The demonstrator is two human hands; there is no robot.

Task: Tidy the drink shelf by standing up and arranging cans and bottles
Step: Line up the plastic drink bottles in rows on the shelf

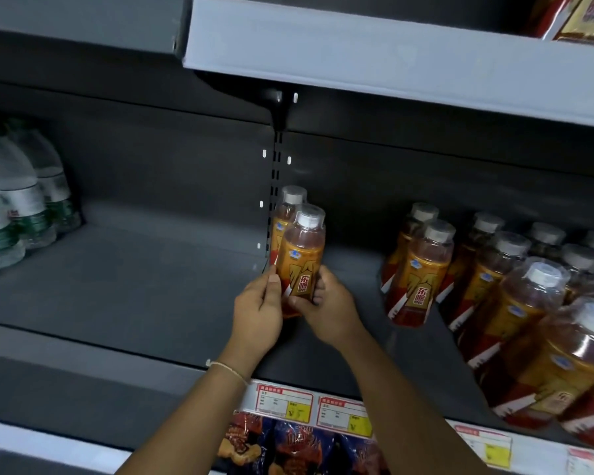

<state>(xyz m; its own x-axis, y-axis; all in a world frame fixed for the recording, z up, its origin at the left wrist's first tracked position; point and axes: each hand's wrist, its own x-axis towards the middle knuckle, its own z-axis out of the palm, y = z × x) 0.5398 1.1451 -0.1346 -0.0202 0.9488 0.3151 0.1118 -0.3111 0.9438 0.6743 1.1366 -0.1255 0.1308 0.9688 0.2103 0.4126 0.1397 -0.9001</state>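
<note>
Both hands work at the lower part of one orange-labelled drink bottle (302, 258) that stands upright on the grey shelf (134, 279), near the slotted upright (275, 186) of the back panel.

Left hand (258, 313): the fingers are curled part-way, with the thumb (273, 279) pressed flat against the bottle's left side. Right hand (330, 303): the fingers (318, 289) wrap the bottle's right side and the thumb crosses its front low down. Each hand is closed on this bottle; neither touches anything else. A thin bracelet (228, 370) circles the left wrist.

A second identical bottle (288, 207) stands directly behind the held one, touching it or nearly so; which cannot be told.

Count, orange-labelled bottles:
- 2 at the hands.
- At least 10 in the group (515, 289) at right, upright in rows, well apart from the held bottle. The frame edge cuts off the group, so the full number cannot be told.

Count, clear water bottles (18, 200): about 4 visible at the far left of the shelf, partly cut off.

Price tags (283, 402): 4 visible on the shelf's front edge, the rightmost ones cut off. Snack bags (288, 447) hang below them.
</note>
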